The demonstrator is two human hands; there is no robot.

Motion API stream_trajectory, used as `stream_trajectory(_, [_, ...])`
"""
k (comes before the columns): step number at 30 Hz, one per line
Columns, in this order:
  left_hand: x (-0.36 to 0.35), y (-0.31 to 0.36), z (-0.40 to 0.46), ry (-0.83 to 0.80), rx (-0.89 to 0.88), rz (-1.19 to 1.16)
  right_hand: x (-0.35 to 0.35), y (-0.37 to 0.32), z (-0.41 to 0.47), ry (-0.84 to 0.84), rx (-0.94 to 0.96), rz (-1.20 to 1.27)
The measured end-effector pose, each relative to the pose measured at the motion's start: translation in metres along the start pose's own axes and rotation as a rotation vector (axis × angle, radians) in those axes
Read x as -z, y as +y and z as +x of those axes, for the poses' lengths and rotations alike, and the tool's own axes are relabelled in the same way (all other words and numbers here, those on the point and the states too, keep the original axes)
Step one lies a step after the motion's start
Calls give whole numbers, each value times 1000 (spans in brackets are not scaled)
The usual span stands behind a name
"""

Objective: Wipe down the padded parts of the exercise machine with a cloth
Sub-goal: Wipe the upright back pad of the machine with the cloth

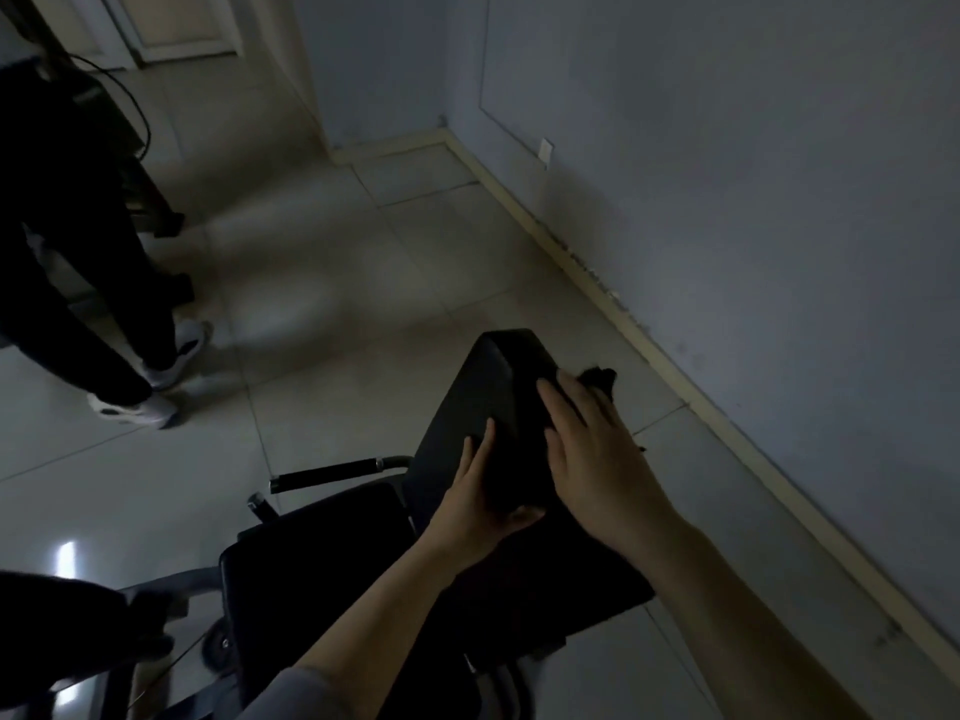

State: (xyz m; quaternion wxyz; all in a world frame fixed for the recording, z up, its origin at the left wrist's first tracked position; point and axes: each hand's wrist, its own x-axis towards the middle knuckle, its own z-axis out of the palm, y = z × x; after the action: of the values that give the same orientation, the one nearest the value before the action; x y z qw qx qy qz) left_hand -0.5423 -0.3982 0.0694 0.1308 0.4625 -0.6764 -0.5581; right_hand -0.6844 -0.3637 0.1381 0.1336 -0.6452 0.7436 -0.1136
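A black padded backrest (488, 397) rises at a slant from the black padded seat (322, 579) of the exercise machine, low in the dim head view. My left hand (475, 504) holds the backrest's left edge, fingers on the front face and thumb around the side. My right hand (592, 449) lies flat on a dark cloth (600, 379), pressing it against the pad's right side near the top. A corner of the cloth sticks out past my fingertips.
A foam-covered handle (327, 472) juts left from the machine. Another person's legs and pale shoes (150, 387) stand on the tiled floor at left, beside dark equipment. The grey wall with its baseboard (675, 366) runs close along the right.
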Motion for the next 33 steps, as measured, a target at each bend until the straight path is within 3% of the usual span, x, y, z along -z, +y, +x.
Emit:
stream_trajectory(4, [1, -7, 3, -5, 31, -37, 6, 16, -74, 115, -50, -146])
stream_trajectory(6, [-1, -10, 4, 0, 23, -37, 7, 18, -86, 94, -100, -164])
stream_trajectory(15, [-12, 0, -13, 94, -28, 104, -1, -6, -14, 114, -159, -169])
stream_trajectory(17, [-19, 4, -26, 102, -149, 267, -3, 0, -39, 183, -186, -159])
stream_trajectory(22, [-24, 14, -32, 157, -651, 855, -40, 15, -103, 553, -257, -146])
stream_trajectory(24, [-23, 26, -24, 156, -826, 1051, -65, 15, -117, 694, -273, 4])
stream_trajectory(27, [-21, 37, -6, 81, -1037, 1188, -91, 1, -120, 885, -385, 492])
stream_trajectory(33, [-23, 23, 15, 64, -1108, 1109, -195, -12, -110, 954, -911, 1253])
